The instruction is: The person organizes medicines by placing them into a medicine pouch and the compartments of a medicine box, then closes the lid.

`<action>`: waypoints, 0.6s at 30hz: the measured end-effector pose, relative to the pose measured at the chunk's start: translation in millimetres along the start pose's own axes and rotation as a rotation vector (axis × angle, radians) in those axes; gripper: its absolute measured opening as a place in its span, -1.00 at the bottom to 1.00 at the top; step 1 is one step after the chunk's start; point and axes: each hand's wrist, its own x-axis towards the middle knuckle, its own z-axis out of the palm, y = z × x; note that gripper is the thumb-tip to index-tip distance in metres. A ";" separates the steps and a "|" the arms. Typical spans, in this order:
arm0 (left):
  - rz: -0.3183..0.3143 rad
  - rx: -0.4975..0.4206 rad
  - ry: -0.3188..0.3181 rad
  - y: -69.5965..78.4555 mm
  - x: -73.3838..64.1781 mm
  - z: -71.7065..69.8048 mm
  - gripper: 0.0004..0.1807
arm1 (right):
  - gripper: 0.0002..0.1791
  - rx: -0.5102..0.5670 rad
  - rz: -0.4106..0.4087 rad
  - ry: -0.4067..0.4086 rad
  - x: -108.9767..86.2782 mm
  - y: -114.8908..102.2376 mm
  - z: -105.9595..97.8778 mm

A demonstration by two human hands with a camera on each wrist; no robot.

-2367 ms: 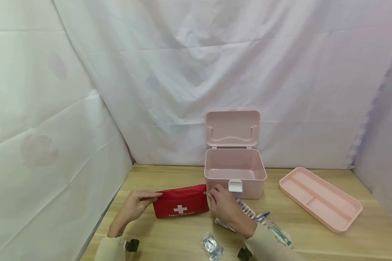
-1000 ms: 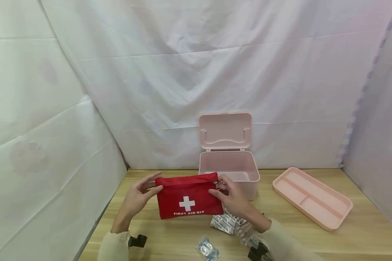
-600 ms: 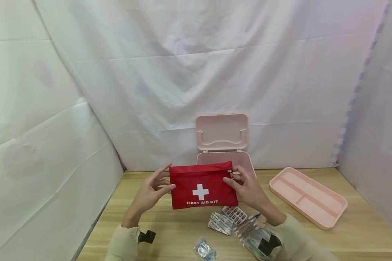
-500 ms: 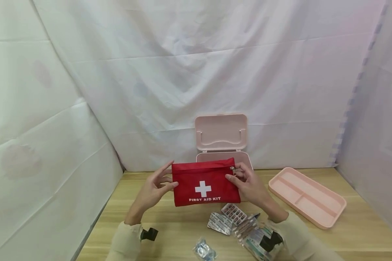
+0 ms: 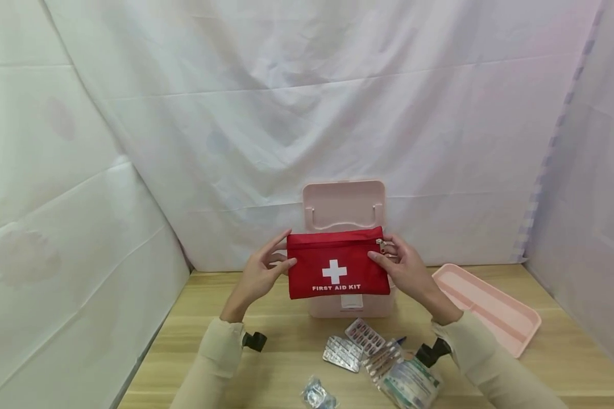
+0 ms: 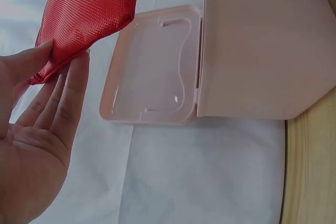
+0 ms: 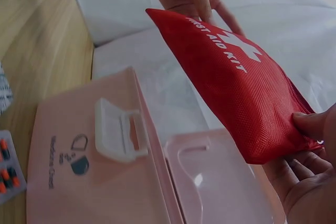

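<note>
A red zippered first aid pouch (image 5: 307, 272) with a white cross hangs in the air in front of the pink medicine box (image 5: 373, 307). My left hand (image 5: 260, 275) pinches its left end between thumb and fingers. At the other end, beside the zip pull, my right hand (image 5: 406, 270) grips it the same way. In the right wrist view the pouch (image 7: 231, 93) is tilted above the box (image 7: 89, 166), whose white latch hangs on the front. The raised lid (image 6: 152, 66) shows in the left wrist view. The pouch hides the box's opening in the head view.
On the wooden table (image 5: 184, 346) lie a silver blister pack (image 5: 343, 353), a capsule blister pack (image 5: 365, 336), a clear packet of swabs (image 5: 384, 359), a green-white packet (image 5: 411, 383) and a small clear-wrapped item (image 5: 318, 393). A pink divided tray (image 5: 511, 315) sits at the right.
Both hands have lifted the red pouch off the table and carried it up, rightward and forward, to before the pink box. The right hand has shifted its hold near the zip end.
</note>
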 end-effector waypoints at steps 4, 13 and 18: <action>-0.008 0.001 -0.005 -2.0 14.5 5.4 -0.30 | -0.49 -0.040 -0.001 0.026 8.8 7.1 -6.9; -0.020 0.028 0.015 -13.7 34.8 13.1 -0.32 | -0.48 -0.069 0.007 0.043 23.3 23.8 -10.1; -0.024 0.026 0.014 -20.8 41.4 17.8 -0.33 | -0.46 -0.079 0.023 0.053 27.4 31.9 -11.8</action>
